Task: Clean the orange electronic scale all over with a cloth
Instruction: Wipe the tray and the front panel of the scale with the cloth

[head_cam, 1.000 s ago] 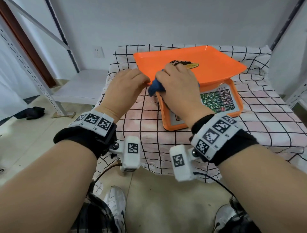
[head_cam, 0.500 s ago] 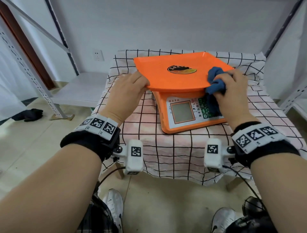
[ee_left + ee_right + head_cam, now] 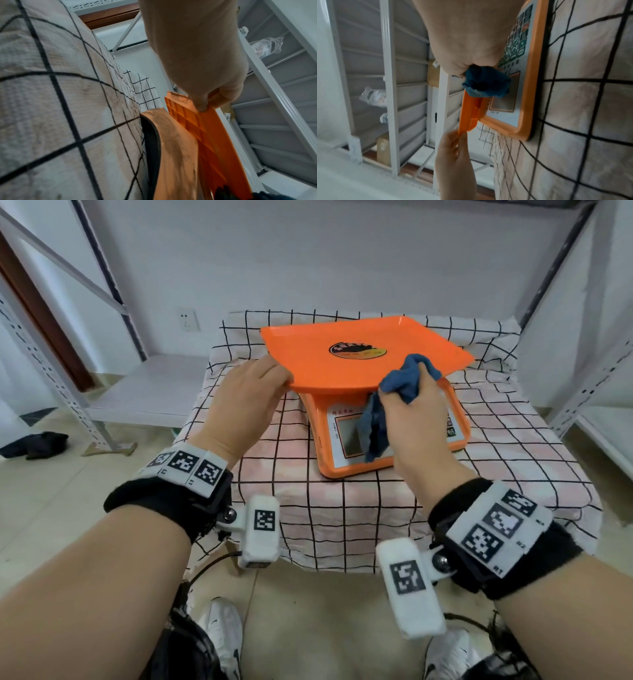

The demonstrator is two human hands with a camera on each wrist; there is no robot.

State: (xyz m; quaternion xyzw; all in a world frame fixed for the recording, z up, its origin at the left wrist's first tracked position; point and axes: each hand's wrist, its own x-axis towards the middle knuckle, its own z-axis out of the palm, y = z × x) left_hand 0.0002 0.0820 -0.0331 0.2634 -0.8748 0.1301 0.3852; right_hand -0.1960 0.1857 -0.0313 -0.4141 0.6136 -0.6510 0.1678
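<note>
The orange electronic scale (image 3: 329, 467) stands on a checked tablecloth (image 3: 513, 460), its orange weighing pan (image 3: 325, 371) on top with an oval sticker (image 3: 358, 350). My left hand (image 3: 253, 398) pinches the pan's near left corner (image 3: 204, 108), thumb under and fingers over. My right hand (image 3: 414, 412) grips a bunched blue cloth (image 3: 404, 378) against the pan's near right edge, and a loose end hangs over the display panel (image 3: 505, 94). The keypad (image 3: 517, 46) shows beside my right palm in the right wrist view.
The table's cloth (image 3: 51, 108) hangs over its front edge. Grey metal shelving stands on the left (image 3: 68, 392) and the right (image 3: 589, 392). A low white shelf board (image 3: 150, 392) lies left of the table. A dark bundle (image 3: 34, 445) lies on the floor.
My right hand slid the cloth along the pan's front edge, from the left out to the right corner, then back a little toward the middle. The left hand kept its hold on the left corner.
</note>
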